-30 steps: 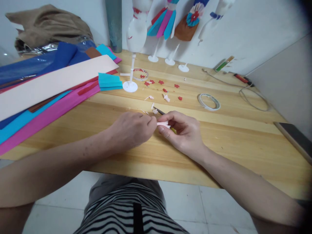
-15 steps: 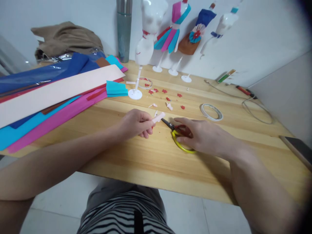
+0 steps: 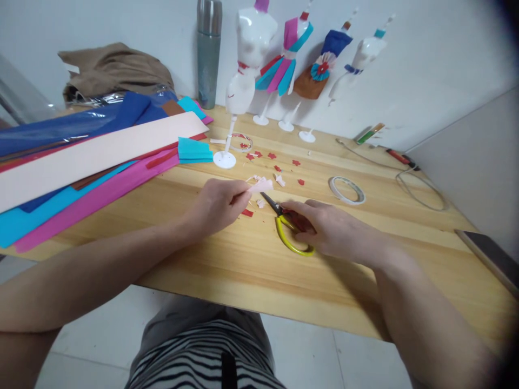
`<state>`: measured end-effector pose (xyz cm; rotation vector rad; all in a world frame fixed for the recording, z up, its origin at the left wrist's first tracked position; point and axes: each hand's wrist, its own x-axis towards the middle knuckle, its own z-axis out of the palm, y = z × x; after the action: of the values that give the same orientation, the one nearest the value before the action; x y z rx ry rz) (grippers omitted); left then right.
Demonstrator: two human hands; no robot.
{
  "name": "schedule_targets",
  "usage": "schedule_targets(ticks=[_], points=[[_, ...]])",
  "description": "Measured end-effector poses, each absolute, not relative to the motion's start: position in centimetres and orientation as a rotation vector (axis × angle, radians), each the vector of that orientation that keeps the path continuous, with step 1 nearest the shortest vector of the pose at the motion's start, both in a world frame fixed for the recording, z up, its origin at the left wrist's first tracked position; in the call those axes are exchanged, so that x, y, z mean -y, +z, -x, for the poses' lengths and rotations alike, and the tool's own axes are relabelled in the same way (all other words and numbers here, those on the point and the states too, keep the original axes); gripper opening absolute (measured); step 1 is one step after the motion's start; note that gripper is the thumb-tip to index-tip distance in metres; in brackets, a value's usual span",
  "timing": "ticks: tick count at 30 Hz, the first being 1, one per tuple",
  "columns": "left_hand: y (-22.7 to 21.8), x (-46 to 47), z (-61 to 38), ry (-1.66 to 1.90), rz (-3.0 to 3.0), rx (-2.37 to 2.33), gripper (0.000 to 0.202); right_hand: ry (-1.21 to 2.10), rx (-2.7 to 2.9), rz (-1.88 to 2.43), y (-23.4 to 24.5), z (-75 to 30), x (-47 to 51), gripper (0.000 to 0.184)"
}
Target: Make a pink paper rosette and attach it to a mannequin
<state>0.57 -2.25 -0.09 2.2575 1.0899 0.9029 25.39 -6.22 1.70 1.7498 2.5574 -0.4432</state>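
Note:
Between the thumb and fingers of my left hand is a small pale pink crepe paper piece, its free end pointing right. My right hand is closed on yellow-handled scissors, whose dark blades point up and left, close below the paper's free end. Whether the blades touch the paper I cannot tell. Under and beside my left fingertips lie a pale pink scrap and a red paper strip. Beyond them several small red paper flowers are scattered on the wooden table.
Colourful crepe paper sheets are stacked at left, near a thermos. Along the wall stand several small mannequins, the nearest one white. A tape roll, a cable and a phone-like dark slab lie at right.
My left hand has turned so its curled fingers face down, bringing the pink paper slightly up. The scissors in my right hand have shifted a little left.

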Motion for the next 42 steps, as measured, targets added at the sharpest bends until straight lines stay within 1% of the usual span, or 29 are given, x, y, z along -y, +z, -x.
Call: schedule_targets(ticks=[2, 5, 7, 9, 11, 12, 13, 15, 16, 19, 21, 24, 26, 32, 42], points=[[-0.2, 1.9, -0.7, 0.882, -2.032, -1.091, 0.026, -0.458, -2.428, -1.798, 2.0, -24.8, 6.1, 0.049], [-0.3, 1.5, -0.9, 0.839, -1.721, -1.082, 0.022, -0.499, -2.346, -1.908, 1.9, -24.9, 5.8, 0.036], [-0.2, 1.5, -1.0, 0.840, -1.612, -1.063, 0.021, -0.682, -2.377, -1.994, 1.9, -25.7, 5.5, 0.028], [-0.1, 1.7, -1.0, 0.859, -1.582, -1.037, 0.019, -1.037, -2.520, -2.018, 2.0, -26.8, 5.1, 0.025], [0.0, 2.0, -1.1, 0.875, -1.604, -1.001, 0.019, -1.378, -2.696, -1.924, 2.2, -27.6, 4.9, 0.030], [0.0, 2.1, -1.1, 0.886, -1.623, -0.978, 0.020, -1.485, -2.772, -1.845, 2.3, -27.8, 4.9, 0.036], [0.0, 2.2, -1.1, 0.897, -1.644, -0.952, 0.020, -1.518, -2.830, -1.762, 2.4, -27.8, 5.0, 0.045], [-0.2, 2.4, -1.0, 0.919, -1.689, -0.906, 0.021, -1.397, -2.905, -1.629, 2.5, -27.4, 5.2, 0.060], [-0.3, 2.4, -1.0, 0.928, -1.716, -0.893, 0.022, -1.273, -2.938, -1.589, 2.5, -27.2, 5.4, 0.062], [-0.5, 2.5, -0.9, 0.949, -1.823, -0.880, 0.023, -0.878, -3.076, -1.564, 2.2, -26.3, 5.6, 0.054], [-0.6, 2.5, -0.8, 0.966, -1.912, -0.877, 0.023, -0.682, -3.204, -1.539, 1.9, -26.0, 5.6, 0.048], [-0.6, 2.4, -0.6, 0.982, -2.074, -0.864, 0.026, -0.465, -3.308, -1.486, 1.7, -25.6, 5.5, 0.037], [-0.6, 2.4, -0.6, 0.987, -2.160, -0.855, 0.028, -0.359, -3.343, -1.468, 1.6, -25.5, 5.5, 0.035], [-0.4, 2.5, -0.5, 0.969, -2.240, -0.846, 0.025, -0.237, -3.404, -1.438, 1.5, -25.5, 5.5, 0.040], [-0.7, 2.5, -0.5, 0.977, -2.243, -0.830, 0.026, -0.224, -3.437, -1.426, 1.7, -25.1, 5.7, 0.036]])
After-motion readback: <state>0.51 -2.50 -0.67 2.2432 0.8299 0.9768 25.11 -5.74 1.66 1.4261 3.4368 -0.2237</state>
